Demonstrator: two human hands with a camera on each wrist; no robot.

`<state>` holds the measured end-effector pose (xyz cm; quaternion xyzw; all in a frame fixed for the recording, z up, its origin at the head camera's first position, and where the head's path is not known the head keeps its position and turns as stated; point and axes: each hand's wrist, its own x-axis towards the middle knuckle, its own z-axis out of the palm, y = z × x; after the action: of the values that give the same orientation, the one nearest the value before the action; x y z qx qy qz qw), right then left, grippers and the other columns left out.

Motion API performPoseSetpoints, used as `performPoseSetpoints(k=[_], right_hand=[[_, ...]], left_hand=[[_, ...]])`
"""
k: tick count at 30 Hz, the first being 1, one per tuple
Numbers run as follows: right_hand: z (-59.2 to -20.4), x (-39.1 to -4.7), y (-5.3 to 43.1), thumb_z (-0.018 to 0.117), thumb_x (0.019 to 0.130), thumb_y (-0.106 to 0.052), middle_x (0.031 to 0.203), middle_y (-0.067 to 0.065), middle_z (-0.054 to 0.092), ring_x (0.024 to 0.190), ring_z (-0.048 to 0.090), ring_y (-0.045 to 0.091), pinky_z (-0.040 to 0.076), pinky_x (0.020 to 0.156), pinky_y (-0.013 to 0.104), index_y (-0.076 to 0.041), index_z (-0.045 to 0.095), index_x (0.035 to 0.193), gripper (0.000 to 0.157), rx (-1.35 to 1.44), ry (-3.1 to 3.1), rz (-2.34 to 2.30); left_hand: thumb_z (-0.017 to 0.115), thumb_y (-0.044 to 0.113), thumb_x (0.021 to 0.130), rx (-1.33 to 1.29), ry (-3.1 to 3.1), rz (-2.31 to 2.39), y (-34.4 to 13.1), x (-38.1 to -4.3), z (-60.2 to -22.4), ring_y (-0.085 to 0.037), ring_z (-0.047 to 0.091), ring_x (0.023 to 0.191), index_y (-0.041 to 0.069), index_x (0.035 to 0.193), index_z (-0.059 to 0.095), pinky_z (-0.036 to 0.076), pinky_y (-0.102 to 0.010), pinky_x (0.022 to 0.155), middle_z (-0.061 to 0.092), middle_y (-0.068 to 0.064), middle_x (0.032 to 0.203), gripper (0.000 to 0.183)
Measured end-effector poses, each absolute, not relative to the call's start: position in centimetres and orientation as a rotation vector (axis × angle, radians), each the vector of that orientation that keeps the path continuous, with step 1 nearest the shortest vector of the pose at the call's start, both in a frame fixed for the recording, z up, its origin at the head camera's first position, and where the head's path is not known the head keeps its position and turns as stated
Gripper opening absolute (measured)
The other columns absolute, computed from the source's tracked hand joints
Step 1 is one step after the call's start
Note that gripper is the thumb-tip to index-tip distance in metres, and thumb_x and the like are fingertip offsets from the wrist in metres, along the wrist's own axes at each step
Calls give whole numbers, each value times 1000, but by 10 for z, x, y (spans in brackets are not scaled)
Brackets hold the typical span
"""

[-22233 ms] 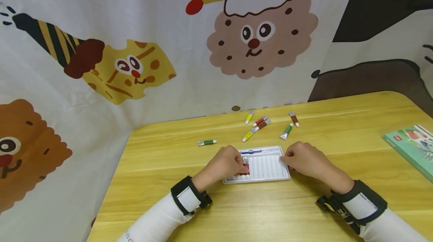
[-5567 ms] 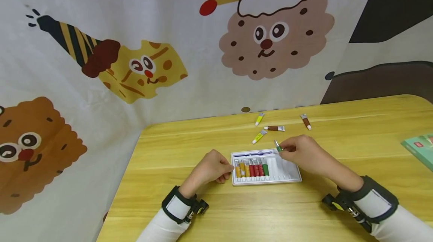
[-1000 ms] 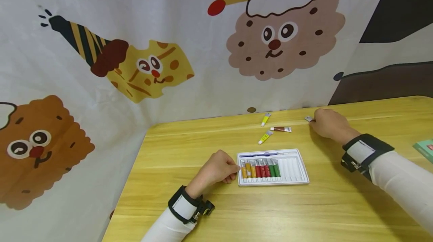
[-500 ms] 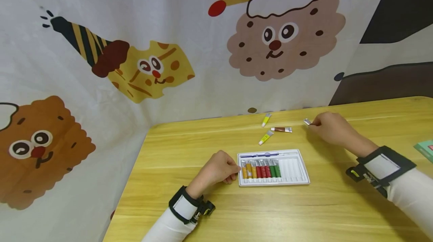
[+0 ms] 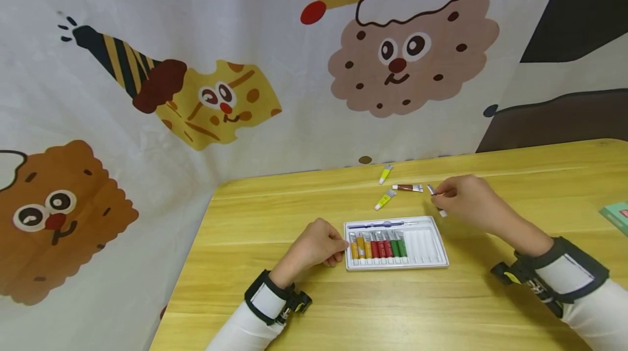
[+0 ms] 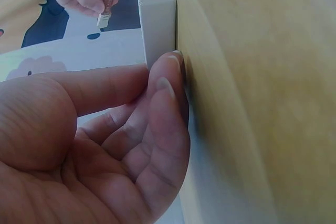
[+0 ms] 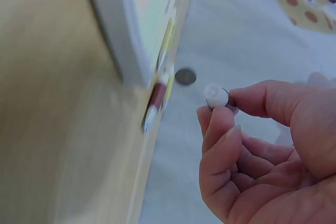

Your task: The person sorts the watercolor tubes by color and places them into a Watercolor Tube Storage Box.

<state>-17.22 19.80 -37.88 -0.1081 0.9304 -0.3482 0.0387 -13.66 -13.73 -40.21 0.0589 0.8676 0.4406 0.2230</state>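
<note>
My left hand [image 5: 314, 247] pinches the left edge of a white plastic paint tray [image 5: 440, 242], its thumb and fingertips at the tray's end wall in the left wrist view. My right hand [image 5: 473, 203] is raised behind the tray's right end, pinching a brown paint tube [image 6: 108, 4] between thumb and fingers. In the right wrist view the tube's white cap [image 7: 215, 96] faces the camera. Ochre, red and green tubes [image 5: 380, 247] fill the tray's left slots; bare slots show at its right. A blue-handled paintbrush [image 5: 376, 225] lies in the top groove.
Behind the tray on the wooden table [image 5: 275, 204] lie another brown tube [image 5: 406, 187] and two yellow tubes, one nearer [image 5: 385, 199] and one farther back [image 5: 385, 174]. A green box [image 5: 615, 217] shows at the right edge. A printed curtain [image 5: 294, 122] hangs behind.
My right hand has lifted the brown tube from the back right and brought it left and nearer to the tray. My left hand stays at the tray's edge. Earlier, green tubes went into the tray.
</note>
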Motion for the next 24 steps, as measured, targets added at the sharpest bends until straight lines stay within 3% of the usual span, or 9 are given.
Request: performPoseSetpoints(k=[3,8,12,24], right_hand=[[-379,-163,186,76,95,-17,91,14,74,78,66,23,50,58,31,10,73,110,31,-335,2841,-1085],[-382,-149,169,78,95,-16,85,7,73,68,63,18,46,51,28,12,70,118,37,-342,2754,-1149],[-387,-140,161,78,95,-17,83,4,73,65,64,17,49,52,29,12,68,123,41,-351,2678,-1181],[-401,-127,148,77,94,-9,81,4,74,60,64,14,50,51,28,9,75,109,24,-445,2607,-1183]], left_hand=[[73,8,98,153,2395,1216,-137,-136,-402,-16,63,52,1,71,75,55,-30,50,70,-12,65,28],[73,8,99,145,2393,1208,-137,-137,-402,-16,63,52,1,72,75,55,-29,50,70,-12,65,28],[73,8,99,151,2391,1210,-137,-137,-401,-16,63,53,1,72,75,56,-30,51,70,-12,65,28],[74,7,98,135,2383,1220,-136,-137,-401,-16,63,52,1,71,75,55,-29,50,70,-12,65,27]])
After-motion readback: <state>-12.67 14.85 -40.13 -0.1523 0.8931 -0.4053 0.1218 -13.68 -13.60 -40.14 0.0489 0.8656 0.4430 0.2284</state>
